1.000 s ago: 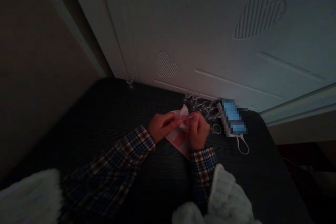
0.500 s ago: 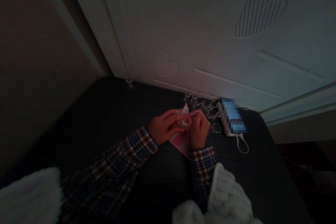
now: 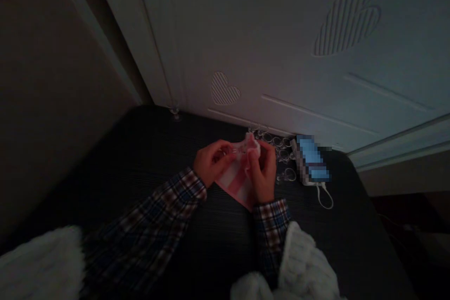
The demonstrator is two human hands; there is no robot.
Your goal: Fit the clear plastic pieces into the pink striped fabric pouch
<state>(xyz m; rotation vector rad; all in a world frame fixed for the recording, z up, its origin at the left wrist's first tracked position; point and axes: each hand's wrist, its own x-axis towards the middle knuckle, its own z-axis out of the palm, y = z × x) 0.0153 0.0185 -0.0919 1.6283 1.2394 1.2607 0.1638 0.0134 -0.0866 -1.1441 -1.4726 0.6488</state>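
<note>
A pink and white striped cloth (image 3: 234, 178) hangs between my two hands over the dark table, its gathered upper edge standing up. My right hand (image 3: 265, 168) is closed on that edge, thumb in front. On the cloth's left side, the fingers of my left hand (image 3: 213, 161) pinch a small clear piece (image 3: 234, 150) against the fabric; its shape is mostly hidden by the fingers and the dim light. Just beyond my right hand lie several clear rings (image 3: 277, 141) with small clear bases, and one more ring (image 3: 290, 175) sits nearer me.
A lit phone (image 3: 312, 157) rests on a pale block to the right, with a white cable loop (image 3: 326, 197). One clear piece (image 3: 174, 111) stands at the table's back left. A white panel with heart reliefs (image 3: 225, 89) rises behind the dark tabletop (image 3: 151, 150).
The bunched cloth has opened out, showing more stripes. My left hand has shifted slightly left, drawing the fabric wider, while my right hand has turned with the gathered edge.
</note>
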